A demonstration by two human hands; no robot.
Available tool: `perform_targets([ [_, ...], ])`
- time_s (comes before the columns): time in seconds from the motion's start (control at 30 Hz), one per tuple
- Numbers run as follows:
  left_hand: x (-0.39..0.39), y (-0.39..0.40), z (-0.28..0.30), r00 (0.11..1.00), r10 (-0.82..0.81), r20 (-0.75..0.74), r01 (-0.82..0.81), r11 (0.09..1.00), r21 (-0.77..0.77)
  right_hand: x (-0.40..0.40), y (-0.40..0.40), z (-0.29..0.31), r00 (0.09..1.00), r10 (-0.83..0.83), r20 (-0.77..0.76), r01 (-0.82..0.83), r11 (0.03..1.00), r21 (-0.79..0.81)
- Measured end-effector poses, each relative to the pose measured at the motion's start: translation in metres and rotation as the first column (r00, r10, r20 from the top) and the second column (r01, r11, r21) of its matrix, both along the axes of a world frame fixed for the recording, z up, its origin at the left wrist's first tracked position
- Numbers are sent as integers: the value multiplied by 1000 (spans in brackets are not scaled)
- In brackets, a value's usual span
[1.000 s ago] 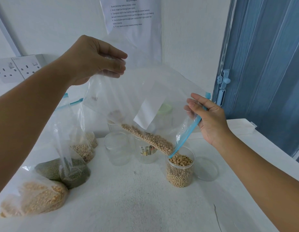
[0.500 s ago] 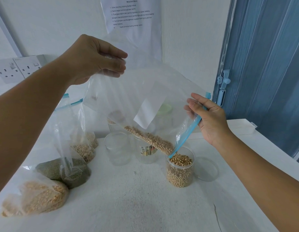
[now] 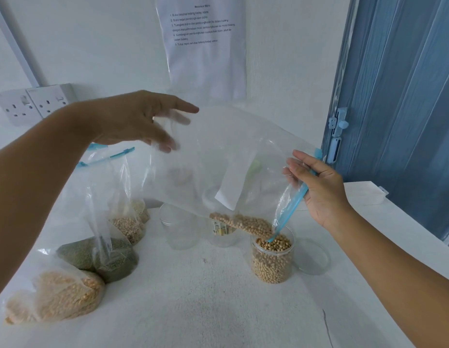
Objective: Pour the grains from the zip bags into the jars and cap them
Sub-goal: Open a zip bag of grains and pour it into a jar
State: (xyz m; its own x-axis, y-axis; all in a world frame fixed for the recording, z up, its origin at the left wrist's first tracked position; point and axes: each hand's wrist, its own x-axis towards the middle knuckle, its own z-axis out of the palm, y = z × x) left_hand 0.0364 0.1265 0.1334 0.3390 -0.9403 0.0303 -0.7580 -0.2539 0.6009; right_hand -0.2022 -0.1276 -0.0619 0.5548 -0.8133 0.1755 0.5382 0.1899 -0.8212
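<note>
From the head view, your right hand (image 3: 321, 192) pinches the blue zip edge of the zip bag (image 3: 231, 156), its mouth dipping into the jar (image 3: 272, 259) of beans on the counter (image 3: 206, 297). Your left hand (image 3: 133, 119) has a wide grip, fingers spread at the bag's raised corner. The clear lid (image 3: 312, 256) lies just beside the jar.

The clear zip bag (image 3: 231, 156) has a light-blue zipper strip (image 3: 291, 209) and a white label patch (image 3: 228, 192); the soybeans (image 3: 243, 223) in it are tan, like those in the clear jar (image 3: 272, 262); other bags hold dark-green grains (image 3: 98, 257) and yellow-orange grains (image 3: 55, 297); the bench (image 3: 206, 310) is white and speckled; the folding door (image 3: 399, 96) is streaky blue.
</note>
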Motion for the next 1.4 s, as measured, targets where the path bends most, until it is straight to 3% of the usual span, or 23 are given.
perform_targets([
  [0.1, -5, -2, -13, 998, 54, -16, -56, 987, -149, 1, 0, -2, 1000, 0, 0, 0, 1000, 9],
  [0.23, -4, 2, -34, 996, 92, -14, -93, 969, -231, 0, -2, -3, 1000, -2, -7, 2, 1000, 19],
  [0.4, -2, 15, -61, 986, 77, -150, -125, 929, -349, 1, -1, -5, 1000, 11, -12, -11, 1000, 13],
  [0.57, 2, 20, -76, 978, 66, -197, -144, 898, -415, 3, 0, -4, 999, 17, -30, -17, 1000, 2],
  [0.73, -1, 27, -79, 953, -62, -296, -103, 852, -513, 4, -2, -3, 1000, 11, -27, -10, 1000, 16],
  [0.83, 0, 31, -93, 938, 10, -347, -206, 821, -532, 3, -1, -4, 999, 20, -30, -20, 1000, 4],
  [0.9, 4, 35, -112, 885, 93, -457, -360, 759, -542, 2, -2, -5, 999, 14, -37, -15, 1000, -3],
  [1.0, 15, 42, -145, 727, 186, -660, -602, 636, -483, 1, -4, -6, 999, 1, -51, -2, 1000, -17],
  [1.1, 18, 45, -168, 625, 270, -732, -680, 649, -341, 2, -5, -7, 999, -6, -51, 4, 1000, -29],
  [1.23, 17, 45, -169, 681, 280, -677, -599, 744, -295, 4, -6, -8, 998, -14, -63, 12, 999, -34],
  [1.4, 15, 41, -159, 778, 283, -561, -556, 725, -406, 3, -9, -9, 995, -44, -87, 41, 998, -41],
])
